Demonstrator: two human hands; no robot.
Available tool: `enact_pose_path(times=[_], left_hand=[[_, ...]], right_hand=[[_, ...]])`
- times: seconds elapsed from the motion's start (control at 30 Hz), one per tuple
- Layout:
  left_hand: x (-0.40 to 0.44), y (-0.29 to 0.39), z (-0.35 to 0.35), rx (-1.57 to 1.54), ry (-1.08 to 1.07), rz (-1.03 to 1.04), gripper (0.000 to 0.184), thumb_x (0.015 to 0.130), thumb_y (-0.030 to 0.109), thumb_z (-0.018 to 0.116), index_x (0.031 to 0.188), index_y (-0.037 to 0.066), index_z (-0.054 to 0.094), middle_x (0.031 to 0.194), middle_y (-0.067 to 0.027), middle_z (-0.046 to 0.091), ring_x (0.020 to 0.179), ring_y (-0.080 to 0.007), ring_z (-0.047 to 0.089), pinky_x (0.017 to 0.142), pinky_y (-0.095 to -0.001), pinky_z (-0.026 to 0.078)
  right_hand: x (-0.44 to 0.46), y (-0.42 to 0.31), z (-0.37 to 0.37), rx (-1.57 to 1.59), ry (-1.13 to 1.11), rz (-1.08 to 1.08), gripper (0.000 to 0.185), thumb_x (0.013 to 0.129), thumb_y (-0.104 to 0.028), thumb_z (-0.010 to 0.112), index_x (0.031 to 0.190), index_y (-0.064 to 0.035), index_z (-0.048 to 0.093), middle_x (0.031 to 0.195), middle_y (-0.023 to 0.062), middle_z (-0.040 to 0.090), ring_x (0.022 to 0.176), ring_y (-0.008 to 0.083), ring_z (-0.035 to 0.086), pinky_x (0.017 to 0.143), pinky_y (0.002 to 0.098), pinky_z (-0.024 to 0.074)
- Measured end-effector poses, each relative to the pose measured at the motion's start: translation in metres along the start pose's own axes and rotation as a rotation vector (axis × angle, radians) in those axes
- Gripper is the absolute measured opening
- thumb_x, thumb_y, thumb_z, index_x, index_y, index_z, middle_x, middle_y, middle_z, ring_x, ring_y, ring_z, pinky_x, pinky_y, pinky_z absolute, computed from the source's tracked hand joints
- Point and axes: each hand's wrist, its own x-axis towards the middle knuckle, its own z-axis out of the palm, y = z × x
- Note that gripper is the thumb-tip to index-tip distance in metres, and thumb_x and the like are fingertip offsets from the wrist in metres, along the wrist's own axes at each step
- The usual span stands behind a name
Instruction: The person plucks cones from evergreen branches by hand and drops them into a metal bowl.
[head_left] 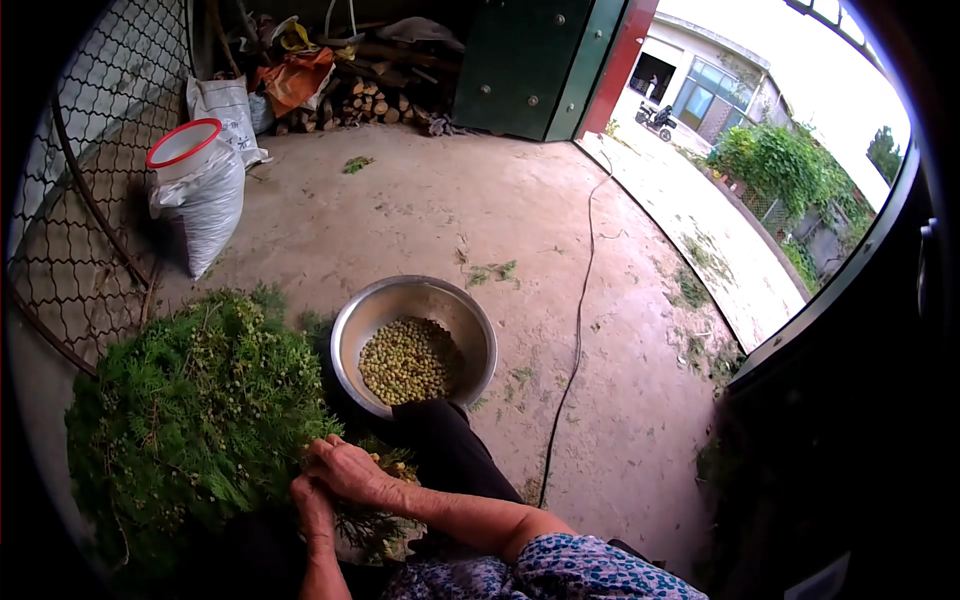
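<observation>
My right hand and my left hand are close together at the lower right edge of a big heap of green branches. Both have curled fingers; what they pinch is too small or hidden to make out. Some sprigs with small yellowish cones lie just right of my right hand. Beyond my knee stands a metal basin, partly filled with small green-yellow cones.
A full white sack with a red-rimmed bucket stands at the upper left, beside wire mesh. Stacked firewood lies at the back. A black cable crosses the floor. A green door adjoins the opening.
</observation>
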Motion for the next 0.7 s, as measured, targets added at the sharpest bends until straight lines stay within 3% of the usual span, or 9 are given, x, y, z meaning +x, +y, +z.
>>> enact_pose_path(times=[0.17,0.23,0.27,0.33,0.5,0.57,0.6,0.63,0.7], left_hand=[[0.002,-0.018,-0.002,0.049,-0.074,0.063,0.015,0.084,0.004,0.046,0.079,-0.002,0.059,0.077,0.0038,0.051,0.069,-0.005,0.044,0.06,-0.0219,0.04],[0.003,-0.022,0.002,-0.376,-0.063,-0.111,0.013,0.082,0.002,0.047,0.078,-0.002,0.059,0.076,0.005,0.051,0.068,-0.0047,0.043,0.059,-0.0221,0.04],[0.003,-0.025,0.003,-0.377,-0.063,-0.111,0.013,0.082,0.002,0.047,0.078,-0.002,0.059,0.076,0.005,0.051,0.068,-0.0047,0.043,0.059,-0.0221,0.04],[0.003,-0.031,0.003,-0.014,-0.001,0.124,0.012,0.082,0.002,0.048,0.078,-0.003,0.058,0.07,0.004,0.052,0.065,-0.0052,0.042,0.057,-0.0228,0.039],[0.006,-0.028,-0.006,0.102,-0.053,0.098,0.011,0.082,0.005,0.05,0.08,-0.004,0.056,0.061,-0.001,0.052,0.062,-0.0057,0.041,0.054,-0.0247,0.038],[0.002,-0.005,-0.003,0.115,-0.078,0.089,0.012,0.082,0.006,0.05,0.08,-0.004,0.056,0.06,-0.0026,0.052,0.061,-0.0058,0.041,0.053,-0.0253,0.038],[0.0,0.006,-0.001,0.137,-0.085,0.097,0.012,0.082,0.007,0.051,0.079,-0.004,0.055,0.059,-0.0024,0.051,0.061,-0.0059,0.04,0.053,-0.0258,0.037],[-0.001,0.015,0.001,0.159,-0.092,0.104,0.012,0.082,0.007,0.052,0.078,-0.004,0.054,0.058,-0.0021,0.05,0.061,-0.0059,0.04,0.052,-0.0263,0.037],[-0.003,0.025,0.002,0.152,-0.108,0.077,0.014,0.081,0.008,0.053,0.075,-0.004,0.052,0.057,-0.0015,0.048,0.06,-0.0058,0.039,0.052,-0.0266,0.036]], right_hand=[[0.001,0.001,-0.007,0.015,0.031,0.003,0.022,0.077,-0.017,0.058,0.092,-0.002,0.053,0.084,0.0167,0.055,0.084,0.0354,0.054,0.071,0.0418,0.0451],[0.002,-0.001,-0.011,-0.017,-0.025,0.051,0.02,0.077,-0.016,0.056,0.089,-0.0012,0.054,0.084,0.017,0.056,0.084,0.035,0.055,0.071,0.0413,0.0451],[0.002,0.001,-0.012,-0.008,-0.026,0.025,0.018,0.077,-0.015,0.055,0.088,-0.0006,0.053,0.083,0.0175,0.057,0.083,0.0352,0.055,0.071,0.0412,0.0452],[0.003,0.005,-0.009,0.007,-0.001,0.008,0.017,0.076,-0.014,0.055,0.086,-0.0005,0.054,0.083,0.0173,0.057,0.083,0.0347,0.055,0.071,0.0409,0.0453],[0.008,0.03,0.0,0.059,0.031,-0.211,0.012,0.073,-0.01,0.057,0.081,-0.0004,0.058,0.08,0.0164,0.058,0.078,0.0339,0.057,0.069,0.0392,0.0463],[0.008,0.027,-0.006,0.115,0.026,-0.191,0.013,0.07,-0.008,0.058,0.081,-0.0008,0.06,0.075,0.0149,0.059,0.073,0.0334,0.057,0.066,0.0366,0.0472],[0.009,0.031,-0.007,0.018,0.102,-0.376,0.013,0.073,-0.008,0.058,0.084,-0.0001,0.059,0.07,0.012,0.059,0.061,0.0283,0.059,0.057,0.0335,0.0479],[0.008,0.033,-0.006,0.018,0.102,-0.377,0.013,0.073,-0.008,0.058,0.084,-0.0001,0.059,0.07,0.012,0.059,0.061,0.0283,0.059,0.057,0.0335,0.0479],[0.004,0.019,-0.018,0.453,-0.117,0.156,0.011,0.078,-0.008,0.057,0.085,0.0001,0.058,0.067,0.0073,0.058,0.054,0.0188,0.058,0.051,0.0305,0.0469]])
